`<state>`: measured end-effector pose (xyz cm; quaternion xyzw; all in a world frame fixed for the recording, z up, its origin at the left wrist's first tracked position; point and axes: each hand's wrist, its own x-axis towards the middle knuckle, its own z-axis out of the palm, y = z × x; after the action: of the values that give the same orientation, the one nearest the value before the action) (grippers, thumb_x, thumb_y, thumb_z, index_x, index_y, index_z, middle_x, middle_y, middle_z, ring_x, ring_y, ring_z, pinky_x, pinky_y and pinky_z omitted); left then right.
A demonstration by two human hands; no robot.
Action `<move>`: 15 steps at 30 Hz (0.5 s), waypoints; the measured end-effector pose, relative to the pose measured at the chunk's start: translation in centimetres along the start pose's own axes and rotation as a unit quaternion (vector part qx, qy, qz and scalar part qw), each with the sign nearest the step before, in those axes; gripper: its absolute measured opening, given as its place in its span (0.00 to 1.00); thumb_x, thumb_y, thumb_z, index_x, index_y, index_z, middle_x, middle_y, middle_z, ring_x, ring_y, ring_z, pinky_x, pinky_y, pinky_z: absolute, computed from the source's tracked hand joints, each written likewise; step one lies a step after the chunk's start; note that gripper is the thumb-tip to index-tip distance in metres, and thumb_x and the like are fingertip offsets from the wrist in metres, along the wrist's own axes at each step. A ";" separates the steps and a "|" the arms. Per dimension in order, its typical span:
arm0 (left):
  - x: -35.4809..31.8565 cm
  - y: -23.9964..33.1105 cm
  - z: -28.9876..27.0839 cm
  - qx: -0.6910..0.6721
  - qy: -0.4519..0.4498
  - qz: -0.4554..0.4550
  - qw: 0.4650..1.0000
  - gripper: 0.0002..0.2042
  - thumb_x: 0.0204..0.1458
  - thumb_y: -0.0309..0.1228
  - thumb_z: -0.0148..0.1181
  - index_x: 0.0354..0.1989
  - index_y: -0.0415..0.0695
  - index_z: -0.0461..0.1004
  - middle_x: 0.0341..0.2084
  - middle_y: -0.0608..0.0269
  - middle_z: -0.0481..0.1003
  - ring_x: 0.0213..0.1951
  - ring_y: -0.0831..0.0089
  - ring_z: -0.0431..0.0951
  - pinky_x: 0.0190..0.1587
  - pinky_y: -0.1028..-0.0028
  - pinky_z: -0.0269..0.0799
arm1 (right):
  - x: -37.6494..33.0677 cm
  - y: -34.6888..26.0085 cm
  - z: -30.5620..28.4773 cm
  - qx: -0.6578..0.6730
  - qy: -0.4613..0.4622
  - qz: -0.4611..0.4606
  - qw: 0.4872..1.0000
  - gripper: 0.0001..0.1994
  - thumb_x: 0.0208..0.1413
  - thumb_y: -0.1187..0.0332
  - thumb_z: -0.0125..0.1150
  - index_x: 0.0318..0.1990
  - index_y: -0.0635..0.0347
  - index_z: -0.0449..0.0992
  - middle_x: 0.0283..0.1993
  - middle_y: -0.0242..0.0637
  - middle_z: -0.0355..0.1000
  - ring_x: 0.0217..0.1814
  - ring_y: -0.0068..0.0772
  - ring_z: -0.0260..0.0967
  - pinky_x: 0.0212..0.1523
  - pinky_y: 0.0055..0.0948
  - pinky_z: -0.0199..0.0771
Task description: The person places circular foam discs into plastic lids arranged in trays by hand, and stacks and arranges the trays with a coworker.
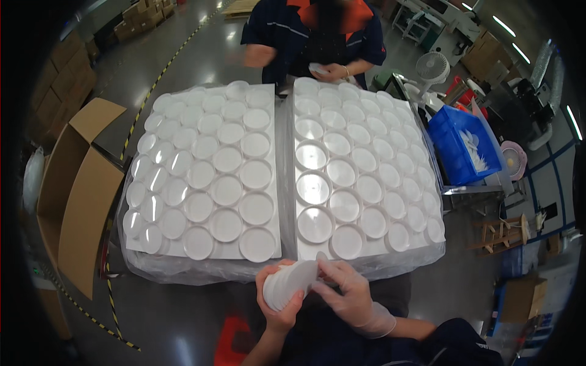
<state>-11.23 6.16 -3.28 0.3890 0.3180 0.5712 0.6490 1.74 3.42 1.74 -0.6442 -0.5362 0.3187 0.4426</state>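
My left hand grips a stack of thin white round discs, held on edge just below the front of the trays. My right hand, in a clear thin glove, touches the top of that stack with its fingertips. In front of me lie two white trays side by side, the left tray and the right tray, each filled with rows of several round white lids and wrapped underneath in clear plastic film.
Across the trays a person in a dark and orange jacket handles a white disc. An open cardboard box stands at the left. A blue bin with white pieces and a small fan stand at the right.
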 end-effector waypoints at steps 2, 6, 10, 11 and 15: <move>0.0 -0.2 0.1 -0.002 -0.002 0.008 1.000 0.28 0.35 0.24 0.60 0.47 0.43 0.54 0.42 0.51 0.64 0.46 0.65 0.66 0.50 0.68 0.62 | -0.1 0.4 0.4 -0.016 -0.010 -0.059 0.998 0.18 0.42 0.75 0.62 0.44 0.67 0.70 0.40 0.43 0.68 0.37 0.33 0.69 0.37 0.25 0.71; -0.1 0.1 -0.3 -0.011 -0.074 -0.020 0.997 0.28 0.34 0.24 0.60 0.47 0.42 0.55 0.40 0.53 0.65 0.44 0.66 0.67 0.48 0.70 0.63 | 1.1 -1.2 0.3 -0.076 0.076 -0.059 0.992 0.24 0.39 0.74 0.63 0.49 0.62 0.68 0.41 0.40 0.66 0.41 0.38 0.66 0.42 0.30 0.68; -0.6 0.3 -0.6 -0.023 -0.074 -0.078 0.994 0.28 0.33 0.23 0.61 0.46 0.41 0.56 0.40 0.56 0.66 0.43 0.68 0.68 0.47 0.72 0.64 | 1.4 -0.7 -1.3 -0.109 -0.107 -0.168 0.974 0.26 0.38 0.74 0.62 0.50 0.61 0.67 0.40 0.39 0.66 0.43 0.39 0.65 0.43 0.31 0.67; -0.7 0.4 -0.5 -0.047 -0.063 -0.084 0.993 0.27 0.34 0.22 0.60 0.46 0.40 0.57 0.41 0.55 0.66 0.44 0.69 0.68 0.48 0.72 0.63 | 1.2 -0.6 -1.2 -0.132 -0.096 -0.188 0.969 0.24 0.39 0.74 0.62 0.49 0.62 0.67 0.40 0.39 0.66 0.42 0.38 0.66 0.41 0.31 0.68; -0.9 0.1 -0.5 -0.067 -0.037 -0.119 0.990 0.30 0.31 0.21 0.62 0.47 0.41 0.57 0.40 0.58 0.66 0.43 0.70 0.69 0.47 0.73 0.64 | 1.1 -1.0 -1.1 -0.164 -0.060 -0.249 0.953 0.22 0.41 0.75 0.60 0.47 0.65 0.67 0.41 0.40 0.67 0.39 0.39 0.67 0.38 0.30 0.70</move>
<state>-11.84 5.32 -3.44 0.3246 0.2987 0.4953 0.7484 2.61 4.31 3.17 -0.5339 -0.7499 0.1443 0.3631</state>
